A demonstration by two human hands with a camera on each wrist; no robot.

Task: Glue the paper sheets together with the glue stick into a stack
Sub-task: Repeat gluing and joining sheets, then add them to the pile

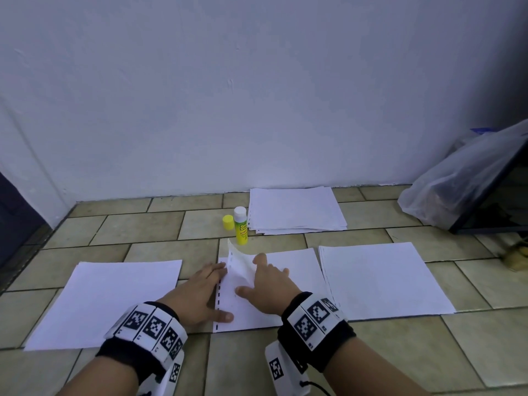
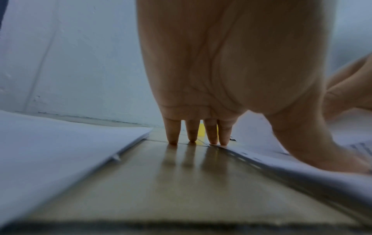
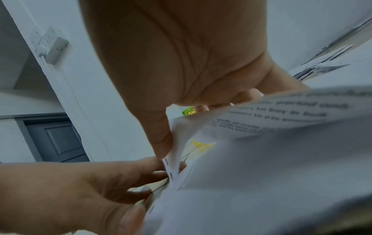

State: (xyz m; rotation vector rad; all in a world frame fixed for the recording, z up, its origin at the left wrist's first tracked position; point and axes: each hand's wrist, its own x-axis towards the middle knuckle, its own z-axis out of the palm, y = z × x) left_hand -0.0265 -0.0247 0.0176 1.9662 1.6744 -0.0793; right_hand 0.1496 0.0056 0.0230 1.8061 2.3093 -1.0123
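Observation:
On the tiled floor lies a centre sheet (image 1: pixel 285 284) with a dashed left edge. My left hand (image 1: pixel 200 292) lies flat beside that edge, fingers (image 2: pixel 213 135) straight on the floor and thumb pressing the sheet's near corner. My right hand (image 1: pixel 257 278) pinches the top sheet's curled-up far-left corner (image 1: pixel 237 261) between thumb and fingers (image 3: pixel 161 135); printed text shows on its underside (image 3: pixel 281 114). The uncapped glue stick (image 1: pixel 241 225) stands upright just beyond, its yellow cap (image 1: pixel 228 222) beside it.
A single sheet (image 1: pixel 103 301) lies at the left, a pile (image 1: pixel 383 278) at the right, and another stack (image 1: pixel 297 210) by the wall. A plastic bag (image 1: pixel 457 178) leans on a dark frame (image 1: pixel 485 212) at far right.

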